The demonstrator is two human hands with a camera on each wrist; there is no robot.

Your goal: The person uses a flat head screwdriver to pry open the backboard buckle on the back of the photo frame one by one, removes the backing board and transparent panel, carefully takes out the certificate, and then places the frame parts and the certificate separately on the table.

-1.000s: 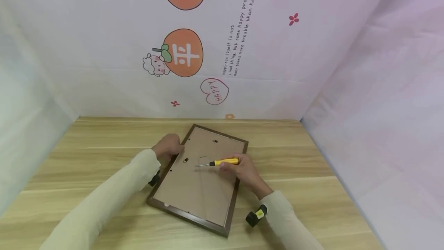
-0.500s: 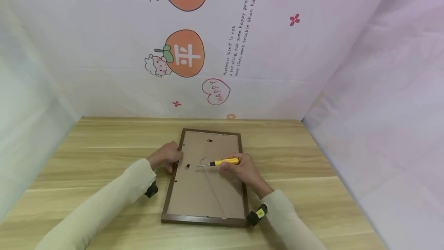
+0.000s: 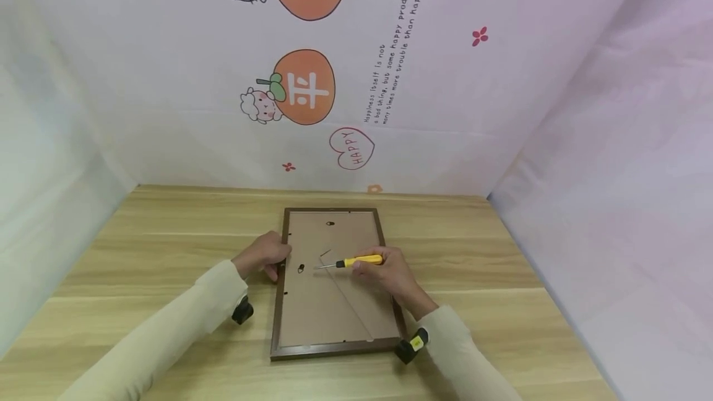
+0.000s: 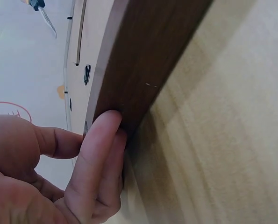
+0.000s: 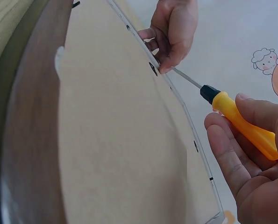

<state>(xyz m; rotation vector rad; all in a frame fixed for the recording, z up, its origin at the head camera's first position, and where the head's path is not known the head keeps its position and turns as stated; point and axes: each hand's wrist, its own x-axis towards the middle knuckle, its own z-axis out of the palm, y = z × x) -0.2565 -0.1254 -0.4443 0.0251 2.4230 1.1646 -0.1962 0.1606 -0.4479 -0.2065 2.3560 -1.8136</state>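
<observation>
A picture frame (image 3: 334, 320) with a dark brown border lies back side up on the table, its tan backing board and small black hanging hooks showing. My left hand (image 3: 264, 254) grips its left edge; in the left wrist view the thumb lies at the top of the border and the fingers (image 4: 101, 144) against its outer side. My right hand (image 3: 390, 272) pinches a screwdriver (image 3: 363, 260) by its yellow handle over the board. In the right wrist view the screwdriver's shaft (image 5: 188, 77) points away from the right hand, apart from the backing.
The wood-grain table (image 3: 184, 221) extends to both sides of the frame. A white printed sheet (image 3: 434, 159) covers the wall behind, and pale sheets (image 3: 607, 203) hang at the sides. Small black cameras (image 3: 242, 310) are on both wrists.
The picture frame has turned on the table until it lies nearly straight, its near end swinging right. My left hand has moved slightly along with its edge. The right hand and screwdriver have stayed in place.
</observation>
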